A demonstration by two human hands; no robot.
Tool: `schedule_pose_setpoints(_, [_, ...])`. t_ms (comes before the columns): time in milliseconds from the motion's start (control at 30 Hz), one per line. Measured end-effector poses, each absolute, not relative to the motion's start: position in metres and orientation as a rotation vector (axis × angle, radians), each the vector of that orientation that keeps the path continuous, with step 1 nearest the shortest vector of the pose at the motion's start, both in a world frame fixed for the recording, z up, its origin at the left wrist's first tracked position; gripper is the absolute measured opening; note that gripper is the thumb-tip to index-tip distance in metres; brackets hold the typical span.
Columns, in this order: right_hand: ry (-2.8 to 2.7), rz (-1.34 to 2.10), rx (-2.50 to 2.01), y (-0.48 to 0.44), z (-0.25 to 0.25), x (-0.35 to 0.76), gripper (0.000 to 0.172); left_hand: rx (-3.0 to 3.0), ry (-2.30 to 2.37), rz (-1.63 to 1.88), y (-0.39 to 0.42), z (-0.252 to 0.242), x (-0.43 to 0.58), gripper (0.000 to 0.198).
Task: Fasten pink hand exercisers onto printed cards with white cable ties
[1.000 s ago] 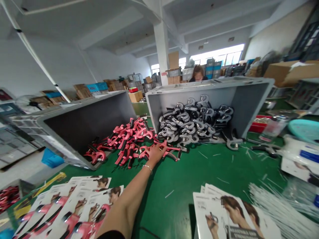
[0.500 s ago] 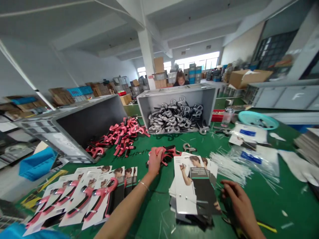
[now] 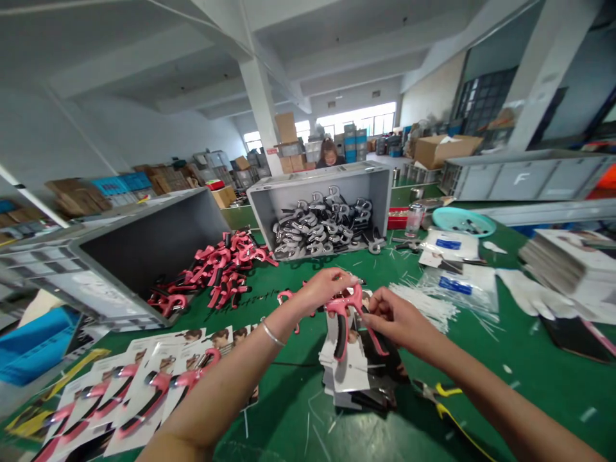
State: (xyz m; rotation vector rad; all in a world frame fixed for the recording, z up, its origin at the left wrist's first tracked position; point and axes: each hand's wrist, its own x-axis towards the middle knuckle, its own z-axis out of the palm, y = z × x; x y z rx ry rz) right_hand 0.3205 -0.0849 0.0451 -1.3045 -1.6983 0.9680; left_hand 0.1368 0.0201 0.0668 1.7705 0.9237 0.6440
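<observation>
I have the left hand (image 3: 327,287) closed over the top of a pink-and-black hand gripper (image 3: 342,314), and the right hand (image 3: 389,314) pinching the same unit from the other side. The gripper is held upright, just above a stack of printed display cards (image 3: 356,378) near the middle of the green desk (image 3: 283,427).

Toward the desk's left edge, I note a loose heap of pink grippers (image 3: 216,269) beside a tilted grey bin (image 3: 144,260). Carded pink grippers (image 3: 129,391) lie in overlapping rows at the near left corner. A second grey bin (image 3: 317,176), holding grey-and-black grippers, stands at the far edge. Yellow-handled pliers (image 3: 443,401) lie near the right hand, and a bundle of white cable ties (image 3: 423,301) lies just beyond it.
</observation>
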Motion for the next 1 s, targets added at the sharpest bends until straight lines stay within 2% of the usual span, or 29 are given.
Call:
schedule_pose_setpoints(167, [-1.584, 1.201, -1.355, -0.072, 0.020, 0.335, 0.033, 1.690, 0.881, 0.632, 0.020, 0.041, 0.116, 0.033])
schedule_pose_setpoints(367, [-1.673, 1.226, -1.415, -0.075, 0.003, 0.337, 0.033, 1.859, 0.886, 0.762, -0.015, 0.005, 0.099, 0.024])
schedule_pose_setpoints(433, [-1.790, 1.138, -1.516, -0.083, 0.002, 0.337, 0.029, 1.979, 0.903, 0.758, -0.026, -0.002, 0.098, 0.020])
schedule_pose_setpoints(533, [-1.991, 0.686, -1.705, -0.100, 0.006, 0.337, 0.022, 2.076, 0.924, 0.748, -0.032, -0.006, 0.096, 0.018])
schedule_pose_setpoints(600, [-2.085, 0.450, -1.670, -0.110, 0.009, 0.335, 0.015, 2.104, 0.985, 0.820, -0.029, -0.005, 0.098, 0.020])
schedule_pose_setpoints(767, [-2.195, 0.536, -1.420, -0.112, 0.004, 0.326, 0.023, 2.137, 1.058, 0.912, -0.019, 0.002, 0.124, 0.018])
schedule_pose_setpoints(867, [-2.103, 0.559, -1.414, -0.103, -0.004, 0.322, 0.012, 2.106, 1.044, 0.899, -0.026, 0.005, 0.139, 0.012])
schedule_pose_setpoints(1000, [-2.029, 0.607, -1.393, -0.094, -0.011, 0.322, 0.009, 2.093, 1.076, 0.919, -0.036, 0.004, 0.144, 0.016])
